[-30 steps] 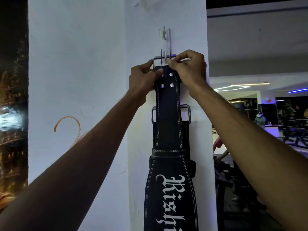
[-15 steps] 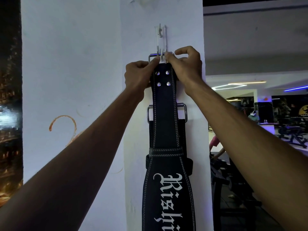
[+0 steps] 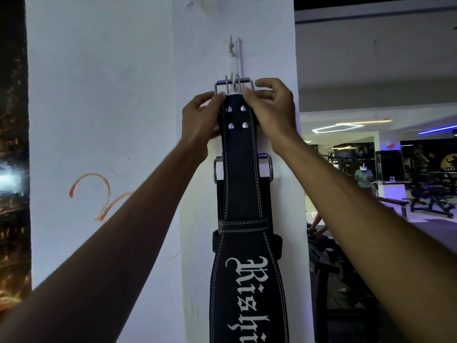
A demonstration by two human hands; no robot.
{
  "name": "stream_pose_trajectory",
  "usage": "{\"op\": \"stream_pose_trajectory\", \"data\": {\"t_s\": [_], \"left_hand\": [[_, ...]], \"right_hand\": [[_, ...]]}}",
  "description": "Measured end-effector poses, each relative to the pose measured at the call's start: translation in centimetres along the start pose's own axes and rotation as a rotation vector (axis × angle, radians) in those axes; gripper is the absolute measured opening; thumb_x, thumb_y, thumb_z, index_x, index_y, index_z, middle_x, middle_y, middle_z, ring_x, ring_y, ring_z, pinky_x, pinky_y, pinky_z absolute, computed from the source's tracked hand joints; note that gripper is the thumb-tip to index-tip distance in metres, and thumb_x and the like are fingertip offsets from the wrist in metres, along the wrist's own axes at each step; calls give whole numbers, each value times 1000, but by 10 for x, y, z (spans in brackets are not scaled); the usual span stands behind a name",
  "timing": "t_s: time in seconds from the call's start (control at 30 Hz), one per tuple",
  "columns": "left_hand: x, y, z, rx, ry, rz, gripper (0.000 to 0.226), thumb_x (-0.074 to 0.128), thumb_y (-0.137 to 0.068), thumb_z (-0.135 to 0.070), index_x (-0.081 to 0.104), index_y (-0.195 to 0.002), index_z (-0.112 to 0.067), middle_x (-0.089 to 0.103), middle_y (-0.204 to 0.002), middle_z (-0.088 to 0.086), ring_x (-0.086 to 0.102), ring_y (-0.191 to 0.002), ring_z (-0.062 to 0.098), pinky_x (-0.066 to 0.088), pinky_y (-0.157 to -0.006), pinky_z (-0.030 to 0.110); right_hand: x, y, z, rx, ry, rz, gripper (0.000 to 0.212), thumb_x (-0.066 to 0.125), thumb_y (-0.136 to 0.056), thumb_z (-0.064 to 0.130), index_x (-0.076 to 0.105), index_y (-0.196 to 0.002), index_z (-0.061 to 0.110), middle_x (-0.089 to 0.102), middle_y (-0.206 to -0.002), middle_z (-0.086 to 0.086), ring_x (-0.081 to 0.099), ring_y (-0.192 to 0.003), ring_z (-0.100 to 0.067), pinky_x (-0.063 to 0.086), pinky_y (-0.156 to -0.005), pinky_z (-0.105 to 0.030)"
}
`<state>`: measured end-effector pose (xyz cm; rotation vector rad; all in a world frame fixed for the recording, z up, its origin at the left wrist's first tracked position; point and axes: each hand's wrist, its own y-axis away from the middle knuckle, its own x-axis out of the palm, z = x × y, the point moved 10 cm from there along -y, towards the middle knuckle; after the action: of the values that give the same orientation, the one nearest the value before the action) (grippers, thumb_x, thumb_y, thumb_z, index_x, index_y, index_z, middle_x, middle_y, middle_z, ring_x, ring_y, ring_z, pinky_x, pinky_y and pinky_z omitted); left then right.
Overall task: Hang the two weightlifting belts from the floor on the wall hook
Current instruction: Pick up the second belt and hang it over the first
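While both arms are reaching up the white pillar (image 3: pixel 111 95), the black leather weightlifting belt with white gothic lettering (image 3: pixel 247 280) is hanging flat against it, its steel rectangular buckle (image 3: pixel 234 85) sitting at the lower tip of the white wall hook (image 3: pixel 232 78). The buckle's two prongs are standing on either side of that hook tip, so the frame is looking caught on it, though whether it is bearing the full weight cannot be told.

The left hand (image 3: pixel 200 120) is lying against the left edge of the strap just beside the four rivets, its fingertips pressing at the strap's top corner. The right hand (image 3: pixel 272 112) is touching the right edge with thumb and forefinger, while its other fingers are spreading loosely above; this is reading as a light steadying touch, not a firm clamp.

Behind the lettered belt, a second dark belt (image 3: pixel 268 194) is showing at the right edge, with its own steel buckle frame (image 3: pixel 269 169) peeking out on both sides lower down. What it is hanging from is hidden.

Judging by this, the task is nearing its end: both belts are off the floor and up on the pillar. What is remaining appears to be letting go and checking that the front buckle is seating properly.
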<state>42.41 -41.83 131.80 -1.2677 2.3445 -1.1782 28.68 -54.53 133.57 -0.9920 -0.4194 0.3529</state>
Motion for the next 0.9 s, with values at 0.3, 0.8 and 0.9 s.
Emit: {"op": "stream_pose_trajectory", "data": {"t_s": [0.3, 0.8, 0.9], "left_hand": [[-6, 25, 16, 63, 30, 193, 39, 65, -99, -19, 62, -137, -9, 81, -86, -3, 77, -80, 11, 60, -72, 22], [-19, 54, 18, 32, -42, 206, 18, 67, -96, -7, 73, -111, -1, 80, -80, -4, 76, -74, 7, 59, -66, 17], [-30, 58, 20, -17, -17, 143, 20, 69, -95, -8, 73, -114, -1, 76, -91, 7, 72, -78, 13, 59, -66, 17]], "right_hand": [[-14, 39, -7, -109, -60, 72, 31, 76, -83, 9, 70, -113, 8, 74, -108, -5, 73, -92, -14, 60, -89, -41], [-13, 67, 2, -158, 94, 146, 45, 72, -88, 9, 61, -132, 14, 67, -109, 5, 70, -90, -11, 58, -79, -20], [-21, 77, 10, -224, 217, 55, 36, 65, -93, 18, 64, -129, 16, 68, -116, 4, 65, -84, 3, 49, -72, -5]]}}
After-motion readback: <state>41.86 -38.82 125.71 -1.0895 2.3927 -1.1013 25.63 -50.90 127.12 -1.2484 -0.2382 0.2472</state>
